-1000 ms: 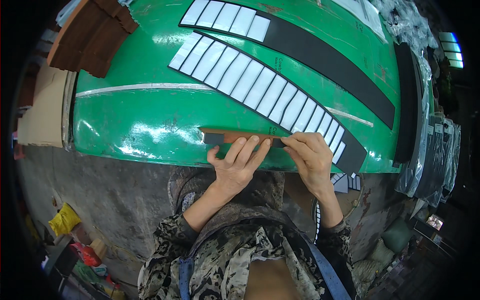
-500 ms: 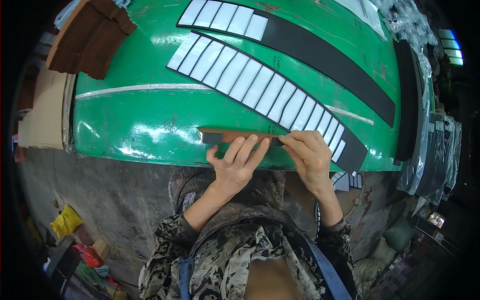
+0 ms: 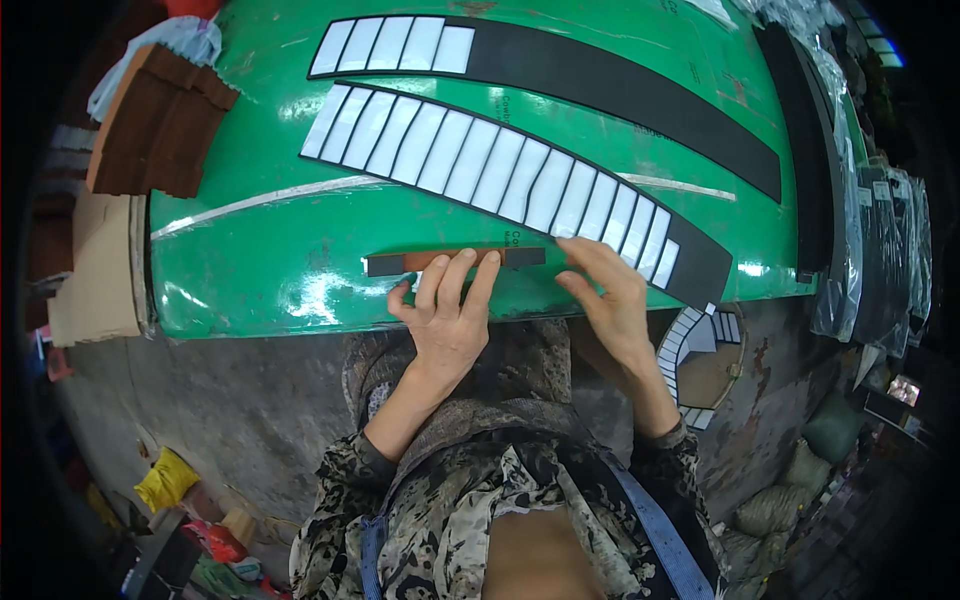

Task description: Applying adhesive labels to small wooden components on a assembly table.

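On the near part of the green table lies a narrow brown strip with dark grey ends [image 3: 525,257]. My left hand [image 3: 445,315] grips its middle, fingers over the top and thumb at the near side. My right hand [image 3: 612,300] is off the strip, thumb and forefinger apart, with no object visible between them. Its fingertips are by the lower edge of a curved black strip with white panels [image 3: 480,160], and whether they touch it I cannot tell. Farther back lies a second curved black strip [image 3: 600,85], white-panelled only at its left end.
Brown stacked curved pieces [image 3: 160,120] sit at the table's left, above cardboard [image 3: 105,270]. Long black pieces [image 3: 800,160] and plastic-wrapped dark sheets [image 3: 880,270] line the right side. Below the table's right edge is a round container [image 3: 725,375] holding white-panelled strips.
My right hand has let go of the brown strip's right end, and its thumb and forefinger have parted. My left hand stays on the strip. The whole view has shifted a little.
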Demonstrator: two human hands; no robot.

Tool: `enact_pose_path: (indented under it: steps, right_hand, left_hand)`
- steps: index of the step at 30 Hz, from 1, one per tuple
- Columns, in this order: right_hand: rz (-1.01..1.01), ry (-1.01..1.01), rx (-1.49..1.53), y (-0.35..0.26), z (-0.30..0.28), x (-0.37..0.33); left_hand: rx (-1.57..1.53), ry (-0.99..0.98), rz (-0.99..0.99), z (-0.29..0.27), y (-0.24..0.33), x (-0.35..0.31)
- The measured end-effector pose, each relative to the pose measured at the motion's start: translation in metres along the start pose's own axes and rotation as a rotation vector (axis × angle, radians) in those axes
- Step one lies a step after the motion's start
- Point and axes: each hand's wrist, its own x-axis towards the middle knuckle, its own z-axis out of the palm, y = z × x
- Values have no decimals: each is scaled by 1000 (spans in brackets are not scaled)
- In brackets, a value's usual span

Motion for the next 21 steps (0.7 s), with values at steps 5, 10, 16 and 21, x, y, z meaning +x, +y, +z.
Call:
enact_pose_path:
  steps: [5, 10, 16, 21]
  right_hand:
    - [-139, 138, -69, -6, 25, -4]
    - [-347, 196, -348, -2, 36, -7]
    - [-255, 97, -215, -6, 28, -9]
    - [-259, 114, -263, -16, 30, -8]
  left_hand:
    - [74, -21, 41, -3, 2, 5]
    - [86, 42, 65, -3, 2, 9]
    - [43, -1, 41, -11, 5, 13]
    - [89, -37, 52, -15, 3, 11]
